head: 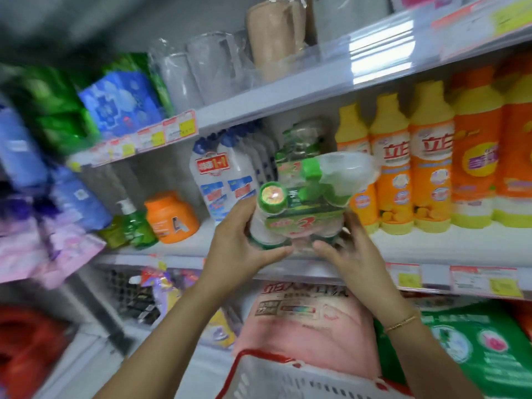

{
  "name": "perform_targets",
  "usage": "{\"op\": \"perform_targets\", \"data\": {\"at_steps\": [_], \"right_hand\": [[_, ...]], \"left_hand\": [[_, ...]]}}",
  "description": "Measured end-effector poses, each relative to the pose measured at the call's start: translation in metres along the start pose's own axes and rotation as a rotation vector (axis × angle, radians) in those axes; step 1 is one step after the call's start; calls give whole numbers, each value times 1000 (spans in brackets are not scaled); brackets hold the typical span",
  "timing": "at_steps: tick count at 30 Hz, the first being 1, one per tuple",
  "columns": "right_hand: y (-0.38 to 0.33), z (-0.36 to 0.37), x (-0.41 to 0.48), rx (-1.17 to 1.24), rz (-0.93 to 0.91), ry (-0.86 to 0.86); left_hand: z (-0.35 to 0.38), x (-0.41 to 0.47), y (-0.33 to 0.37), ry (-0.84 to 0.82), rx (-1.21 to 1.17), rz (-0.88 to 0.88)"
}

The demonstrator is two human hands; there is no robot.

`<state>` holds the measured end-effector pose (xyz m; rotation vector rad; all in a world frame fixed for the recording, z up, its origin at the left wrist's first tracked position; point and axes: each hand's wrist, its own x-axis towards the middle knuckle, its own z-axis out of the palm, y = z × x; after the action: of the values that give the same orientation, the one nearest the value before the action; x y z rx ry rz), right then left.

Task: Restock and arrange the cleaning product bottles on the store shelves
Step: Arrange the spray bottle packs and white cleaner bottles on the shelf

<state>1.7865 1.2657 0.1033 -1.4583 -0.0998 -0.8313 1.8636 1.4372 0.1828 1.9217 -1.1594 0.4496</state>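
Store shelf (pixel 408 244), bottle pack (pixel 305 223) at its front edge
Gripped by left hand (pixel 239 240) and right hand (pixel 348 254), beside orange bottles (pixel 429 168)

A single wide-angle camera rides on the person's head; it faces the shelves (pixel 431 246) from close by, frame tilted; the left hand (pixel 241 243) and right hand (pixel 348 254), reaching up from the bottom edge, hold the bottle pack (pixel 302 223) mid-frame.

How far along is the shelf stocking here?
Done: the yellow-capped orange detergent bottles stand lined up on the white middle shelf. In hand: the left hand and right hand grip a shrink-wrapped pack of green-capped spray bottles at its front edge. Left: setting that pack in place.
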Motion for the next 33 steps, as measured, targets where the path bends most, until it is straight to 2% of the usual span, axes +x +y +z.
{"op": "perform_targets", "data": {"at_steps": [7,14,20,25,29,33], "right_hand": [[-6,20,-8,166,41,-99],[-26,52,-19,165,21,-303],[-41,72,-31,199,49,-364],[-43,92,-40,207,78,-270],[-38,102,-33,249,144,-194],[-31,125,-26,242,145,-167]], "left_hand": [[-34,-27,29,38,57,-82],[-76,-59,42,152,-181,-339],[-99,-81,23,226,-530,-575],[-111,-93,-3,154,-632,-719],[-111,-104,-13,89,-881,-771],[-102,-99,-24,210,-936,-812]]}}
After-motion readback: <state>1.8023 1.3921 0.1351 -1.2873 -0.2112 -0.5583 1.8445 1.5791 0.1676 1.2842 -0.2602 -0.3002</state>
